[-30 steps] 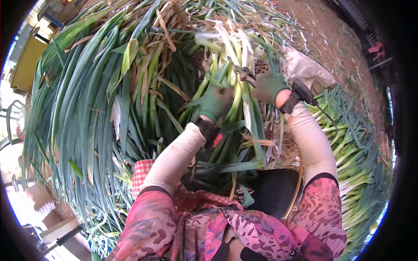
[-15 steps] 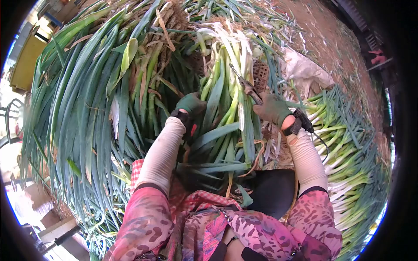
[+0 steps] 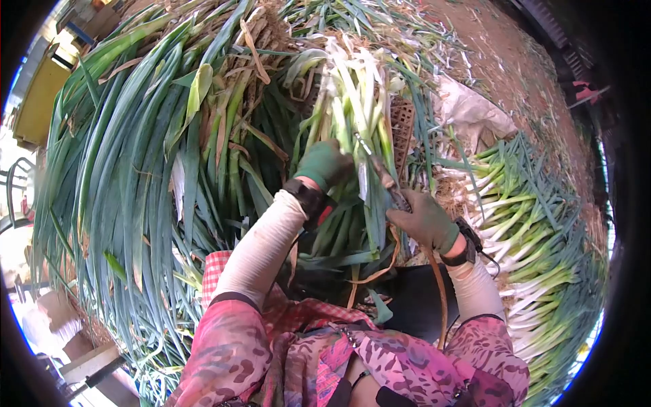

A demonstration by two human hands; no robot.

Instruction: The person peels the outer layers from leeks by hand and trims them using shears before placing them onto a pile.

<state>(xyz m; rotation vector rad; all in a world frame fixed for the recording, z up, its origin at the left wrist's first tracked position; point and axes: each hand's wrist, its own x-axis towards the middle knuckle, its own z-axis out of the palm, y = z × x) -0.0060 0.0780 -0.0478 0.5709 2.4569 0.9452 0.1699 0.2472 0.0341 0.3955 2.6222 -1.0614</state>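
A bunch of leeks [image 3: 349, 88] lies in front of me, roots and white shanks pointing away and the green tops toward my lap. My left hand [image 3: 324, 165], in a green glove, is closed on the leek stalks at the left side of the bunch. In my gloved right hand [image 3: 426, 220] is an air blow gun [image 3: 384, 173] with a thin metal nozzle, its tip over the pale stalks. A brown hose [image 3: 438, 292] runs from below that hand toward my lap.
A large heap of untrimmed leeks [image 3: 129, 176] rises on the left. Rows of leeks with white shanks [image 3: 536, 251] lie on the right. A brown plastic crate [image 3: 401, 129] and a pale sack [image 3: 471, 112] are beyond my right hand. Leaf scraps litter the ground [image 3: 488, 47].
My left hand has moved right and onto the bunch's stalks. My right hand, with the blow gun, has come lower and nearer to me, and the hose now shows.
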